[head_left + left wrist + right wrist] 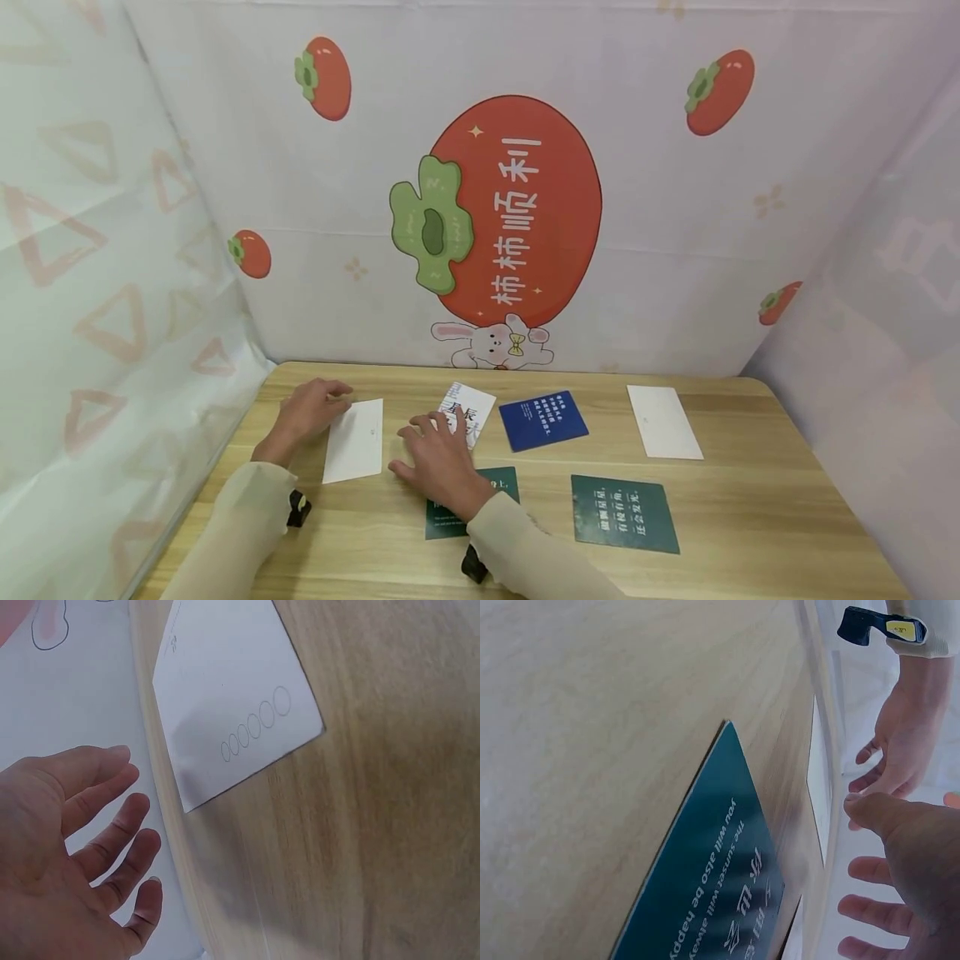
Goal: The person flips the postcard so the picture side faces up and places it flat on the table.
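The left hand (303, 421) is hovering nearest the white card (356, 447), which is lying lengthwise away between the hands. The right hand (440, 461) is reaching over a lettered card (480, 403); fingers loose, neither is gripping.

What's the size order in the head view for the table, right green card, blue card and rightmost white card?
Table
Right green card
Blue card and rightmost white card: too alike to rank
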Demonstrator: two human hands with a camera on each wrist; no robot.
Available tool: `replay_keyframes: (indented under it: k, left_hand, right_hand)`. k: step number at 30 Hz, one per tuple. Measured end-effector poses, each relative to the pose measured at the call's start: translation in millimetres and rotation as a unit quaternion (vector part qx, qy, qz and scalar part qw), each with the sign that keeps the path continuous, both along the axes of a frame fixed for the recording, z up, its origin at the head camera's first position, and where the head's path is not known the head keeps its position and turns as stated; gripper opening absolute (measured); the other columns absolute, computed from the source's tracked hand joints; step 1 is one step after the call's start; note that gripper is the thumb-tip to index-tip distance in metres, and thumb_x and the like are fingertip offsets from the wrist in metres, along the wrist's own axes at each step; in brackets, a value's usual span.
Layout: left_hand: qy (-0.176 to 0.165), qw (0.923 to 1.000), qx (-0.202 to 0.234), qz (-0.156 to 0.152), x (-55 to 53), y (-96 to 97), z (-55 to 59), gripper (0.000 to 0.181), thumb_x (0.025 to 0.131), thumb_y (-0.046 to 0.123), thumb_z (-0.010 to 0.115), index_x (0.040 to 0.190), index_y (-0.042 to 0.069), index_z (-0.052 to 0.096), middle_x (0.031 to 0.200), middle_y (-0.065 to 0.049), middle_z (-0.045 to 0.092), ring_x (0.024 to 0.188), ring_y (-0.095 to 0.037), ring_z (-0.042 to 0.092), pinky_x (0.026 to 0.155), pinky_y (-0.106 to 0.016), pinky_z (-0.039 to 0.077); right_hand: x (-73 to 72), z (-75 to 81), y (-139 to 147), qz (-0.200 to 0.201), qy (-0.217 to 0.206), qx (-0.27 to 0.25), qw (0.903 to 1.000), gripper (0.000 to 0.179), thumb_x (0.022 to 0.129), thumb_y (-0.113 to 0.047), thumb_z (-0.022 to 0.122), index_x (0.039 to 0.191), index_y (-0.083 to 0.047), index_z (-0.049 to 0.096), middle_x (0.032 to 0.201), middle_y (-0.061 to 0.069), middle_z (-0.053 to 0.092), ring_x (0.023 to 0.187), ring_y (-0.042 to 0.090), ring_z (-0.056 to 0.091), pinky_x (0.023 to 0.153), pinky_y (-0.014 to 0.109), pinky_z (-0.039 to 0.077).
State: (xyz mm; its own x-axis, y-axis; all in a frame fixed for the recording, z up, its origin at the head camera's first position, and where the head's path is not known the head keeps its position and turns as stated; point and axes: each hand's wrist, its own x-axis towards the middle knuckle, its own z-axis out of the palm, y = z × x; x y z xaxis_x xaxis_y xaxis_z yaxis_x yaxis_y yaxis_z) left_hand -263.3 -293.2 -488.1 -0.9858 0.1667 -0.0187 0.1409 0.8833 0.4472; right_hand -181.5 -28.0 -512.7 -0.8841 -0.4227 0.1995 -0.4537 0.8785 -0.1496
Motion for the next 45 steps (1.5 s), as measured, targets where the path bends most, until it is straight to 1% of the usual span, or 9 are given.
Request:
replay_keyframes:
  k: [4,7,12,14,19,30,34,38,45]
  left_hand:
    - [-0.002,1.0,-0.005,0.006,1.2,-5.4,-1.7,0.038,0.106,0.025,0.066,0.138,0.005,0.072,0.138,-0.026,0.07,0.13,-0.056,0.059,0.1,-0.08,0.039]
    - [0.002,0.9999,-0.008,0.009,2.2,-9.4,-3.4,0.039,0.106,0.025,0.066,0.139,0.004,0.071,0.137,-0.026,0.071,0.13,-0.057,0.059,0.098,-0.078,0.04]
    - [0.005,1.0,-0.006,0.006,3.0,-14.3,-6.0,0.04,0.107,0.026,0.066,0.139,0.003,0.071,0.134,-0.025,0.071,0.127,-0.056,0.059,0.094,-0.073,0.04]
    - [0.006,1.0,-0.004,0.007,2.7,-15.4,-6.6,0.04,0.107,0.027,0.066,0.139,0.003,0.071,0.133,-0.024,0.072,0.127,-0.055,0.06,0.094,-0.072,0.041]
    - [0.002,0.9998,-0.017,0.007,3.0,-17.2,-7.1,0.041,0.108,0.028,0.065,0.14,0.003,0.071,0.134,-0.025,0.073,0.127,-0.054,0.061,0.093,-0.072,0.043]
    - [-0.011,0.9992,-0.03,0.023,5.8,-21.1,-13.2,0.042,0.107,0.028,0.064,0.141,0.003,0.07,0.138,-0.025,0.071,0.13,-0.053,0.059,0.089,-0.067,0.044]
    - [-0.012,0.9992,-0.03,0.025,7.3,-21.7,-14.5,0.044,0.107,0.028,0.063,0.142,0.003,0.069,0.139,-0.025,0.07,0.133,-0.055,0.058,0.09,-0.068,0.043]
    - [-0.01,0.9993,-0.028,0.022,8.0,-22.4,-16.0,0.043,0.108,0.028,0.062,0.142,0.002,0.069,0.137,-0.025,0.071,0.13,-0.055,0.059,0.088,-0.067,0.044]
    - [-0.005,0.9993,-0.029,0.021,9.4,-23.6,-16.1,0.041,0.108,0.026,0.06,0.141,0.004,0.071,0.134,-0.024,0.072,0.126,-0.054,0.061,0.085,-0.064,0.044]
  right_hand:
    - [0.7,0.2,-5.9,0.001,0.0,0.006,1.0,0.05,0.103,-0.061,0.067,0.14,-0.028,0.073,0.148,-0.001,0.067,0.142,0.027,0.056,0.123,0.07,0.035]
    - [0.3,-0.6,-10.2,0.004,-0.004,0.004,1.0,0.049,0.104,-0.06,0.067,0.14,-0.027,0.073,0.149,-0.001,0.067,0.142,0.026,0.056,0.124,0.069,0.035]
    - [0.1,-3.0,-14.7,0.008,-0.005,0.001,1.0,0.049,0.103,-0.059,0.068,0.139,-0.026,0.073,0.148,-0.001,0.067,0.142,0.025,0.055,0.124,0.069,0.034]
    - [0.3,-4.6,-16.1,0.01,0.004,0.0,0.9999,0.049,0.102,-0.059,0.07,0.138,-0.026,0.074,0.146,-0.002,0.068,0.14,0.024,0.057,0.123,0.069,0.036]
    - [2.2,-7.1,-20.5,0.016,0.017,0.01,0.9997,0.049,0.101,-0.061,0.071,0.135,-0.026,0.075,0.143,-0.002,0.069,0.138,0.024,0.059,0.121,0.068,0.038]
    - [3.1,-10.3,-27.8,0.016,0.036,0.052,0.9979,0.055,0.101,-0.066,0.067,0.14,-0.029,0.072,0.144,-0.002,0.069,0.139,0.024,0.059,0.119,0.067,0.042]
    - [5.6,-11.6,-27.7,0.016,0.047,0.056,0.9972,0.055,0.1,-0.067,0.067,0.139,-0.029,0.073,0.142,-0.003,0.07,0.136,0.023,0.061,0.117,0.065,0.043]
    - [7.8,-11.5,-28.0,0.018,0.055,0.054,0.9969,0.053,0.1,-0.067,0.068,0.136,-0.028,0.074,0.14,-0.003,0.07,0.133,0.023,0.062,0.116,0.065,0.044]
    - [8.7,-11.8,-32.4,0.011,0.042,0.076,0.9961,0.051,0.102,-0.068,0.063,0.132,-0.029,0.075,0.141,-0.004,0.07,0.134,0.022,0.061,0.118,0.065,0.043]
